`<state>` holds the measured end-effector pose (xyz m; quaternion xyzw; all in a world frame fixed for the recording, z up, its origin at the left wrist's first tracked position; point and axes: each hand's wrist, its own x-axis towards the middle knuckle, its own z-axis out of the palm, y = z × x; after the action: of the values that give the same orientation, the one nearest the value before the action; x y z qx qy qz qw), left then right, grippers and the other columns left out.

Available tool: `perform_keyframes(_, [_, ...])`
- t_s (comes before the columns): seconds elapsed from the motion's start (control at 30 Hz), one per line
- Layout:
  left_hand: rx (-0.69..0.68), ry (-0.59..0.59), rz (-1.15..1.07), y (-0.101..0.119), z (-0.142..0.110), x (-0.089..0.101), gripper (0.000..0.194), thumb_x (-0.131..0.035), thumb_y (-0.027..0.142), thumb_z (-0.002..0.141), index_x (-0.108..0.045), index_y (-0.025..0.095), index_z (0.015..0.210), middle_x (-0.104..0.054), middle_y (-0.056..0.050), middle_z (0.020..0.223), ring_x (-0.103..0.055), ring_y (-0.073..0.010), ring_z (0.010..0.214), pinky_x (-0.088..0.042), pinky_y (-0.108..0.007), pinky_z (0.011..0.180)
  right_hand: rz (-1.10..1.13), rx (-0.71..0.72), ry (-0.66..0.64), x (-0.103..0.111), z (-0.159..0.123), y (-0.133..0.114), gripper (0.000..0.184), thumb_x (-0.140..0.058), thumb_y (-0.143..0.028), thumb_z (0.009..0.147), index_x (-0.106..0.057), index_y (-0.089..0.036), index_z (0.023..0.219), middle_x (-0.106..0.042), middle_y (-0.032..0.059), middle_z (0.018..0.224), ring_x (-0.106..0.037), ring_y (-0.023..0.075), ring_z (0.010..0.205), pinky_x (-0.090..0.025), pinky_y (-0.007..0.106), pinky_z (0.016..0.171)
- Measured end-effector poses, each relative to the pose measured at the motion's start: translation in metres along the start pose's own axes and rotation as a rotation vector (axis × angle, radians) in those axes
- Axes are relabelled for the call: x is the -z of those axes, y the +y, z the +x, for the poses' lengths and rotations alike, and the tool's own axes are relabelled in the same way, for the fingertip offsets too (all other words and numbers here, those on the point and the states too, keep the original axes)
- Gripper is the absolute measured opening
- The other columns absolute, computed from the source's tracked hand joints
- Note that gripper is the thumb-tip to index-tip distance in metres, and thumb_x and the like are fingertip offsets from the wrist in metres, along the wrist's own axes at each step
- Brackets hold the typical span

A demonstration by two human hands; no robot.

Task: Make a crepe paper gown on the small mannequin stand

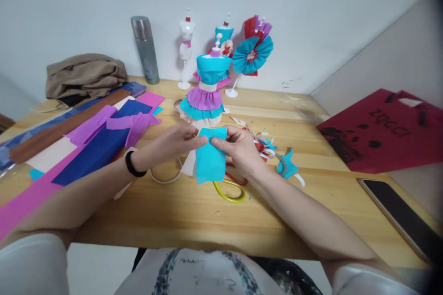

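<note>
A rectangular piece of turquoise crepe paper (211, 161) hangs upright between my hands above the table. My left hand (182, 140) pinches its upper left edge, and my right hand (240, 145) grips the upper right edge, both thumbs on the near face. Just behind stands a small dress form (207, 97) in a turquoise top and a tiered purple, turquoise and cream skirt; the hands and paper hide its lower part. Beneath the paper lie yellow handles (230, 192) and a red loop, perhaps of scissors. A white ring (166, 175) lies near my left wrist.
Paper strips (93, 156) in several colours cover the table's left side, near a brown cloth (86, 73) and a grey bottle (145, 50). More dress forms (187, 46) stand along the wall. Right of my hand are paper scraps (287, 163), a red bag (380, 133) and a phone (398, 216).
</note>
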<state>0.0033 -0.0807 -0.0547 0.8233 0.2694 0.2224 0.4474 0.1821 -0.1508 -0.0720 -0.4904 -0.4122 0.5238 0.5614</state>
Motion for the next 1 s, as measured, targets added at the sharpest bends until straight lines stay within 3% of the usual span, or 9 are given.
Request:
perform_keyframes(0.13, [0.116,0.056,-0.333,0.002,-0.002,-0.026,0.036,-0.064,0.049,0.081,-0.063,0.013,0.079,-0.064,-0.004,0.073,-0.058,-0.0147,0.066,-0.048,-0.025,0.06,0.023,0.064,0.048,-0.002,0.002,-0.003,0.026,-0.085,-0.034,0.056,-0.068,-0.02,0.069,-0.07,-0.0026,0.067,-0.059,0.0127,0.058,-0.049,0.027,0.059])
perform_keyframes(0.27, [0.218,0.112,-0.625,0.003,-0.005,-0.044,0.042,-0.071,0.05,0.077,-0.066,0.012,0.092,-0.068,-0.006,0.079,-0.062,-0.0164,0.068,-0.053,-0.029,0.065,0.056,0.089,0.037,-0.007,0.002,0.0,0.026,-0.084,-0.035,0.057,-0.066,-0.021,0.069,-0.069,-0.0034,0.067,-0.058,0.0129,0.059,-0.049,0.027,0.061])
perform_keyframes(0.43, [0.209,0.2,-0.725,-0.004,-0.007,-0.054,0.048,-0.075,0.052,0.075,-0.067,0.012,0.101,-0.071,-0.008,0.092,-0.066,-0.0189,0.078,-0.055,-0.032,0.074,0.137,0.077,0.07,-0.013,0.002,0.005,0.031,-0.088,-0.032,0.053,-0.066,-0.022,0.072,-0.065,-0.005,0.064,-0.055,0.0123,0.059,-0.046,0.026,0.06])
perform_keyframes(0.6, [0.152,0.203,-0.826,-0.008,-0.009,-0.054,0.053,-0.075,0.053,0.075,-0.067,0.012,0.108,-0.072,-0.01,0.101,-0.067,-0.0204,0.082,-0.055,-0.033,0.076,0.151,0.075,0.051,-0.019,0.001,0.002,0.033,-0.085,-0.039,0.06,-0.067,-0.023,0.082,-0.069,-0.0024,0.076,-0.06,0.0156,0.07,-0.048,0.028,0.068])
perform_keyframes(0.7, [0.151,0.24,-0.825,-0.008,-0.009,-0.051,0.048,-0.074,0.05,0.078,-0.068,0.012,0.106,-0.072,-0.01,0.098,-0.066,-0.0201,0.08,-0.055,-0.033,0.074,0.095,0.017,0.011,-0.019,0.002,0.002,0.029,-0.081,-0.043,0.064,-0.067,-0.022,0.078,-0.066,-0.0025,0.071,-0.057,0.0154,0.065,-0.045,0.028,0.064])
perform_keyframes(0.9, [0.146,0.268,-0.78,-0.006,-0.006,-0.041,0.041,-0.075,0.045,0.077,-0.07,0.012,0.101,-0.071,-0.008,0.095,-0.065,-0.0189,0.078,-0.054,-0.032,0.071,0.087,0.0,0.077,-0.018,0.011,0.007,0.031,-0.085,-0.042,0.057,-0.064,-0.021,0.064,-0.057,-0.0049,0.058,-0.046,0.012,0.054,-0.039,0.026,0.056])
perform_keyframes(1.0, [0.147,0.275,-0.783,-0.005,-0.004,-0.033,0.039,-0.077,0.046,0.075,-0.069,0.011,0.092,-0.07,-0.006,0.082,-0.062,-0.0159,0.068,-0.053,-0.03,0.067,0.065,0.015,0.097,-0.018,0.013,0.005,0.033,-0.086,-0.042,0.055,-0.063,-0.021,0.063,-0.059,-0.0042,0.058,-0.045,0.0114,0.053,-0.038,0.026,0.055])
